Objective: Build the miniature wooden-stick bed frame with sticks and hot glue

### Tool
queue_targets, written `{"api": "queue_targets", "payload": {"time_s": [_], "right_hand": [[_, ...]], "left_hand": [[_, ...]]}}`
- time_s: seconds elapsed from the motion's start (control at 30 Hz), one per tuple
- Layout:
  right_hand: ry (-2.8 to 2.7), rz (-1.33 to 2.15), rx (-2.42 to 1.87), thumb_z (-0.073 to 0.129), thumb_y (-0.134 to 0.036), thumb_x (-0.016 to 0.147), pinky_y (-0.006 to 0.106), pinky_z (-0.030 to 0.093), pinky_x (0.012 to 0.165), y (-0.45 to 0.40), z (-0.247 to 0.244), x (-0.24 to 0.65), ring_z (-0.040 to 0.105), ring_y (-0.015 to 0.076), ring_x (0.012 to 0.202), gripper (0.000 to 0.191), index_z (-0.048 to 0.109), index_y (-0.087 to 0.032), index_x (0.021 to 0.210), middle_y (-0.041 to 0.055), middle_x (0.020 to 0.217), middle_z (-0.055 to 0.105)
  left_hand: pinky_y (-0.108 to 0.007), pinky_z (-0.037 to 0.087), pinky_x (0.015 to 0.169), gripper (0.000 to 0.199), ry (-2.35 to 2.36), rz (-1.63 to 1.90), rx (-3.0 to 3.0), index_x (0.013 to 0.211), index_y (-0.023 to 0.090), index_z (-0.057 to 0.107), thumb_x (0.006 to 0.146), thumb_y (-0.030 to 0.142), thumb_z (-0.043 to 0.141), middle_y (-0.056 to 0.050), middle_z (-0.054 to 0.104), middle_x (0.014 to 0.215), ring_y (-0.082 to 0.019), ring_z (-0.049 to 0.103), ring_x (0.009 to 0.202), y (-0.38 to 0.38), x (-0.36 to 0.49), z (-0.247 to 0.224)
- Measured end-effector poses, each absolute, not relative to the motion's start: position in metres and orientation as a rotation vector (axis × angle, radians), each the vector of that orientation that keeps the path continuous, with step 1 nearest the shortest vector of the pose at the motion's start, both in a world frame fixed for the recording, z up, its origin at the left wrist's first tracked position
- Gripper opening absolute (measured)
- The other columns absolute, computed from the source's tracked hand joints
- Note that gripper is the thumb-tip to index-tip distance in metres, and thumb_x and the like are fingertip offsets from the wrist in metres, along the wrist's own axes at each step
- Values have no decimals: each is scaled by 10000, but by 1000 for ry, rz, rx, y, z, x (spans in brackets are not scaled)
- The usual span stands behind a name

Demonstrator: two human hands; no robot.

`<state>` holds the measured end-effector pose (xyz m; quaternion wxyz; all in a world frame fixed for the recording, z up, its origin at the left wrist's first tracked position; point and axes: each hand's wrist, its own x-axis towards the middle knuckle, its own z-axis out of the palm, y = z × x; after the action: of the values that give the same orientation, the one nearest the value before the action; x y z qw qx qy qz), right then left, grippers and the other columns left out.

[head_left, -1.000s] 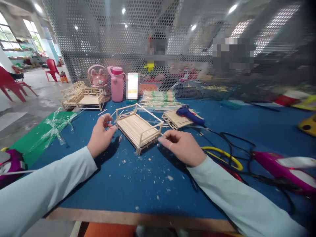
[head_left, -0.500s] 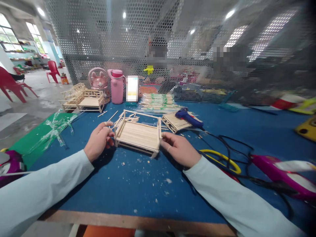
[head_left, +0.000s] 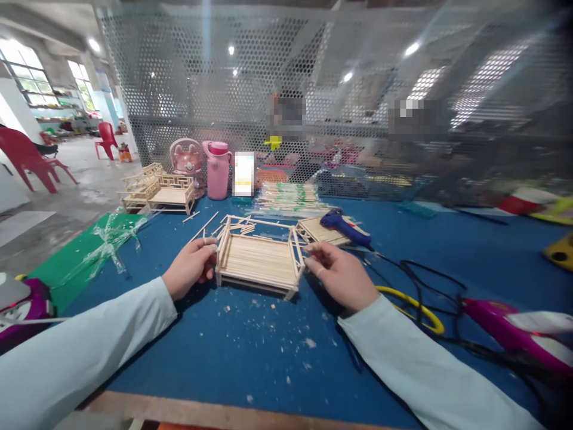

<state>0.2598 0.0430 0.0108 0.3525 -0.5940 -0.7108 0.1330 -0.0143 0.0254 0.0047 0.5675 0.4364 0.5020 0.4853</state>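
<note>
A small bed-like frame (head_left: 257, 258) made of pale wooden sticks, with a slatted floor and raised ends, rests on the blue tabletop in front of me. My left hand (head_left: 190, 270) is closed at its left end, thumb and fingers by the corner post. At the right end, the curled fingers of my right hand (head_left: 342, 276) meet the end frame with their tips. Behind the right end lies a flat stick panel (head_left: 313, 230) with a blue glue gun (head_left: 342, 228) on top. Loose sticks (head_left: 244, 227) are scattered just behind the frame.
Finished stick models (head_left: 163, 194), a pink bottle (head_left: 218, 173) and a phone (head_left: 244, 173) stand at the back, by bundled sticks (head_left: 289, 194). Black cables (head_left: 425, 272) and a purple power strip (head_left: 505, 322) lie right. A perforated metal screen (head_left: 201, 89) rises behind; a person sits beyond.
The view has tilted up slightly, so everything sits lower and further right. The frame has turned a little, showing more of its right end; my right hand has shifted slightly outward.
</note>
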Motion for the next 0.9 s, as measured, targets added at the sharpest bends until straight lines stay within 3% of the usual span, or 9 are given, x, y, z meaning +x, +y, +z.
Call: {"api": "queue_targets", "payload": {"time_s": [0.13, 0.3, 0.37, 0.63, 0.9], "right_hand": [[-1871, 11, -1597, 521, -250, 738, 296, 487, 650, 50, 18, 273, 614, 178, 655, 187, 634, -190, 874, 37, 732, 666], [-2140, -397, -1677, 421, -12, 696, 314, 464, 865, 68, 21, 296, 617, 220, 988, 409, 660, -149, 998, 118, 1082, 666], [-2221, -449, -1745, 411, 37, 658, 296, 452, 873, 75, 20, 301, 599, 225, 1037, 471, 661, -137, 1017, 127, 1134, 651], [-2368, -570, -1786, 418, 7, 769, 283, 409, 658, 86, 22, 302, 599, 229, 870, 317, 652, -154, 909, 123, 944, 677], [-2380, -637, -1762, 400, 17, 771, 278, 339, 538, 88, 25, 299, 590, 214, 774, 323, 623, -202, 855, 99, 885, 658]], "left_hand": [[-111, 239, 296, 394, 1165, 1109, 1096, 1073, 134, 493, 741, 302, 623, 86, 466, 456, -44, 374, 317, 23, -11, 3], [-132, 295, 318, 500, 1127, 1039, 1041, 1139, 133, 472, 702, 308, 643, 71, 509, 469, -54, 408, 324, 20, -7, 1], [-133, 304, 326, 496, 1106, 1022, 1021, 1144, 135, 472, 697, 287, 625, 68, 519, 476, -56, 419, 331, 19, -5, 0], [-156, 335, 342, 549, 1067, 1027, 898, 1193, 130, 458, 647, 181, 484, 55, 545, 501, -70, 445, 334, 16, -1, -3], [-170, 307, 340, 551, 1085, 1053, 889, 1201, 135, 473, 657, 218, 510, 57, 526, 471, -78, 438, 331, 17, 2, -7]]}}
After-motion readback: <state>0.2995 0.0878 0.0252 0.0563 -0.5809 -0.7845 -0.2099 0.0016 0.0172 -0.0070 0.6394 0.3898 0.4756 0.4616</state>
